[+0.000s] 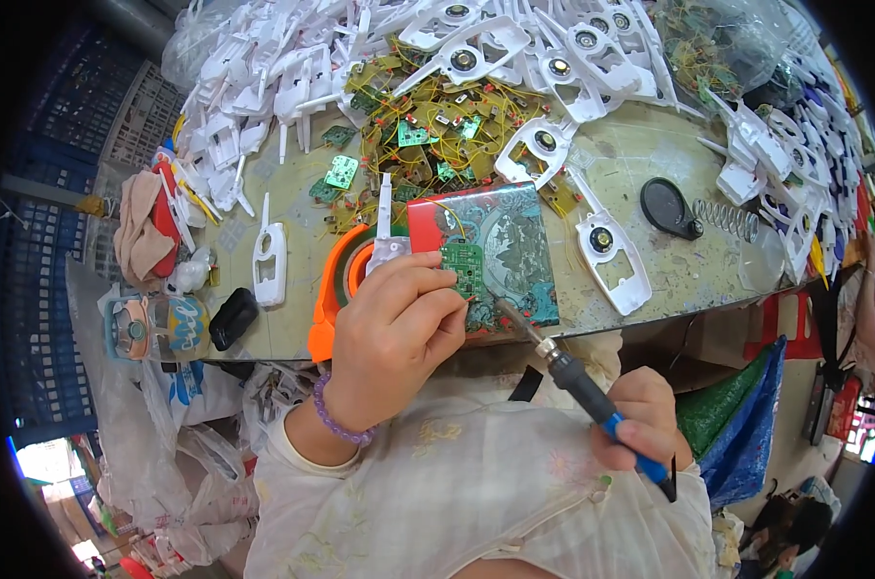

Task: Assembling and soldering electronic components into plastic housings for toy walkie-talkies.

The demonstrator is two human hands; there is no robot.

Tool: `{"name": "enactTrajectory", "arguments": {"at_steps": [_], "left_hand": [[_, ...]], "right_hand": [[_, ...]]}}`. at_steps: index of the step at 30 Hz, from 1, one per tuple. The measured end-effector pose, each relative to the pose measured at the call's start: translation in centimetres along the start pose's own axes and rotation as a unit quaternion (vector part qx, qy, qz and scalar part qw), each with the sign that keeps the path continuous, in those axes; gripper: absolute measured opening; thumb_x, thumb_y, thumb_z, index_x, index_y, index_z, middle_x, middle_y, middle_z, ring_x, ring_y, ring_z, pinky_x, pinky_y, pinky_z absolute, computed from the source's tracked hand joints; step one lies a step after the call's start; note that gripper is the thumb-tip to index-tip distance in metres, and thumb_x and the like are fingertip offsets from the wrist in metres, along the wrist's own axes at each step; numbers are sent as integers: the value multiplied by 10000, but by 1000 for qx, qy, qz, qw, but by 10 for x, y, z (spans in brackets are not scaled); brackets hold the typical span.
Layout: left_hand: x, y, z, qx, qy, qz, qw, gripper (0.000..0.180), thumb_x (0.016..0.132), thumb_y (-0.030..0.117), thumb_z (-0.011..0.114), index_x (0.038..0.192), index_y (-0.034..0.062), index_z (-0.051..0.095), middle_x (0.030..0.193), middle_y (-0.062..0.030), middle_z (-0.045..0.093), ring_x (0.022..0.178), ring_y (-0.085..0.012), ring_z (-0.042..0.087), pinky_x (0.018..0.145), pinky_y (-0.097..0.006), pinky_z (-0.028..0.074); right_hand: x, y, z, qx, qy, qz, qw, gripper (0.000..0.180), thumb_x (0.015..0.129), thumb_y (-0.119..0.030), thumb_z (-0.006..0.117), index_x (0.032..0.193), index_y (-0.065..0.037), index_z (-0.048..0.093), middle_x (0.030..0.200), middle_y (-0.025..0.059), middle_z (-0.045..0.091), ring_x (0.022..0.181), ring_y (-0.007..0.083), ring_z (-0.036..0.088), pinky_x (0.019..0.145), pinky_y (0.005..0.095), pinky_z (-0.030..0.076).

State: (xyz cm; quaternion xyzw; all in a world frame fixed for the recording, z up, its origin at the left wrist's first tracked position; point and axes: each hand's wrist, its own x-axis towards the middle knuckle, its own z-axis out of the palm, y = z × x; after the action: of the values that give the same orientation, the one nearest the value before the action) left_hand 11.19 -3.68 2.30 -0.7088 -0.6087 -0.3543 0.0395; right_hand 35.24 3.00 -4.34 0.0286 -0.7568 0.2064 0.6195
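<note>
My left hand [389, 314] is closed, its fingertips gripping the left edge of a green circuit board [469, 268]. The board rests over a flat red and dark patterned panel [519, 246] at the table's front edge. In my right hand [642, 413] is a soldering iron [592, 389] with a black and blue handle. Its tip points up and left, close to the board's lower right; whether it touches cannot be made out. Just beyond my left hand, an orange ring-shaped holder [328, 299] and a white plastic housing [387, 227] are partly hidden by it.
Behind lie piled wired boards [428, 145] and a heap of white plastic housings [263, 72]. One housing with a round speaker [611, 256] lies to the right, near a black oval part [667, 207] and a spring [727, 218]. A clear cup [157, 326] stands at left.
</note>
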Motion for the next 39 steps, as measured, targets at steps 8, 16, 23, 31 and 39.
{"name": "enactTrajectory", "arguments": {"at_steps": [8,16,23,31,39], "left_hand": [[7,3,-1,-8,-7,-5,1000,193,647,-19,724,800,42,622,880,-81,632,916,-277,635,742,-358,532],[1,2,-5,14,-2,-13,1000,171,661,-18,723,789,47,629,892,-73,632,929,-271,630,743,-352,527],[4,4,-6,-16,-15,-6,1000,161,685,-15,711,810,27,619,909,-84,644,906,-274,643,744,-360,534],[1,-2,-8,-18,-28,16,999,188,711,2,708,882,23,632,950,-90,644,927,-272,645,751,-350,548],[5,0,-9,32,7,-20,999,373,681,210,786,970,47,615,986,-96,577,946,-299,565,774,-387,486]], "right_hand": [[24,3,-59,-288,281,202,893,367,971,-427,439,1011,-63,465,739,56,464,639,150,441,551,253,365],[60,12,-147,-312,436,221,815,210,917,-207,531,798,-37,561,625,6,466,519,56,400,477,197,299],[62,62,-160,-280,270,377,841,188,946,-209,534,880,-39,581,617,-27,454,547,29,392,505,181,283],[36,97,-101,-251,344,381,821,364,874,-127,660,1144,-6,448,690,-32,484,577,24,395,501,191,305],[-25,50,-26,-260,83,440,856,311,765,-47,733,1027,-31,565,901,61,562,763,135,529,714,235,430]]}}
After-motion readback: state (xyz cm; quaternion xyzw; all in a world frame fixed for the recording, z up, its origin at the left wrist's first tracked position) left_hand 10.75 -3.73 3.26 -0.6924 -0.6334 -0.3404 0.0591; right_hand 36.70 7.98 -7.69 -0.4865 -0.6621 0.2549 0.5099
